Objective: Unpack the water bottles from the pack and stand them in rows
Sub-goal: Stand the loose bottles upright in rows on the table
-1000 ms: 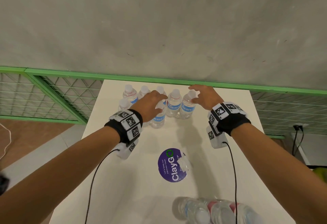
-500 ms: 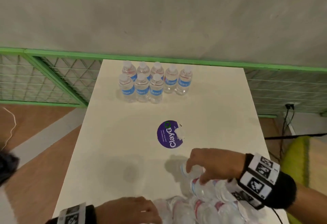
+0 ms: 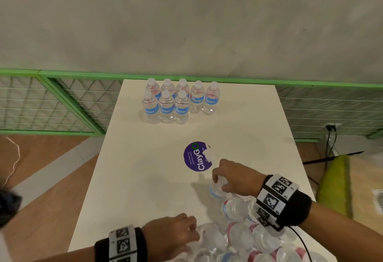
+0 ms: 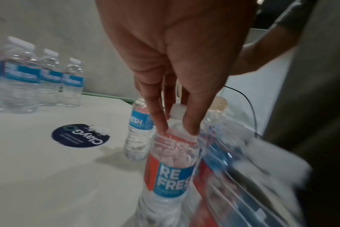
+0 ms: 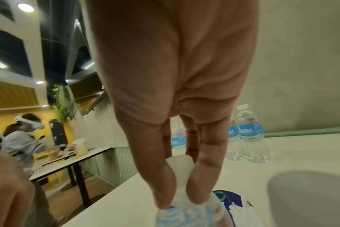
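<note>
Clear plastic water bottles, eight in two rows, stand at the far end of the worktop. Near left, the left hand pinches a bottle's shoulder in the pack; the right hand pinches another bottle's neck. Next: lift both free and carry them to fill the nearer row.
</note>
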`<state>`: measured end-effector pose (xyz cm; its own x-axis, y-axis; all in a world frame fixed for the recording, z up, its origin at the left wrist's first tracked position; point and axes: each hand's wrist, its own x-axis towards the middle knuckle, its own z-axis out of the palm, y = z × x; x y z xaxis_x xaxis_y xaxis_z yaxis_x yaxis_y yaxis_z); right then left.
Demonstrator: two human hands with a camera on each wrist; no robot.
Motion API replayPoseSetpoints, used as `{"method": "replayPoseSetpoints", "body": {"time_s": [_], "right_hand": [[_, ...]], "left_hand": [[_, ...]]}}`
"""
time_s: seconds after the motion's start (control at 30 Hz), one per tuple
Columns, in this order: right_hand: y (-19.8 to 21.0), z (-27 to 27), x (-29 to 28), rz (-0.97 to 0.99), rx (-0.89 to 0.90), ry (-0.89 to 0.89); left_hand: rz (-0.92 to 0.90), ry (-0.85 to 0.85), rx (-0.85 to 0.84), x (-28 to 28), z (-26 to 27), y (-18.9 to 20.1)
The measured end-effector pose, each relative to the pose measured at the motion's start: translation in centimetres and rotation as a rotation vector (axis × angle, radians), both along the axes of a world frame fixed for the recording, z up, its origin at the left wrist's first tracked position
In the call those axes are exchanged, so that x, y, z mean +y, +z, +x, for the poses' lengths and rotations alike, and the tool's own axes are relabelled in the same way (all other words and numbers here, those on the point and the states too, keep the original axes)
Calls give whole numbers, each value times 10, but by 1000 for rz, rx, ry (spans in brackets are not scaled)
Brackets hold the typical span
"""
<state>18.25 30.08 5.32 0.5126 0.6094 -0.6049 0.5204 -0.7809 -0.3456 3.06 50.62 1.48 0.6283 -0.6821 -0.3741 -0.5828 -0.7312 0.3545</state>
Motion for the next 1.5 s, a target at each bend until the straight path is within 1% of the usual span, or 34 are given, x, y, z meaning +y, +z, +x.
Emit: {"method": "replayPoseSetpoints", "body": {"time_s": [0.03,0.07,0.13,0.2,0.27,0.4,0.5,0.67,0.87,0.97,1.07,1.23,1.3,1.4,1.5], "right_hand": [[0,6,1,13,-9,-31],[-1,13,1,25,-19,-67],[-2,32,2,46,-39,-141],[-1,53,3,62,-64,-203],[-2,73,4,79,-92,-261],[-3,113,10,81,-160,-413],[-1,138,15,72,-218,-497],[-8,164,11,97,-267,-550],[-20,171,0,168,-253,-614],[-21,176,-3,186,-201,-601],[-20,182,-3,161,-174,-568],[-20,190,-1,228,-250,-584],[-20,194,0,248,-219,-620],[-19,200,-2,218,-137,-645],[-17,204,-3,213,-185,-594]], "left_hand": [[-27,45,29,1,8,7],[-67,100,94,3,20,10],[-126,195,130,10,45,13],[-144,312,120,15,74,17],[-137,388,106,19,104,20],[-83,489,55,22,168,21],[-112,524,7,16,205,24],[-103,576,-59,8,248,24],[-129,641,-43,9,269,13],[-153,665,-39,10,276,12],[-172,660,-50,10,284,10],[-155,663,-68,8,295,10],[-148,668,-79,9,299,9],[-147,667,-70,8,302,9],[-141,671,-63,8,305,9]]}}
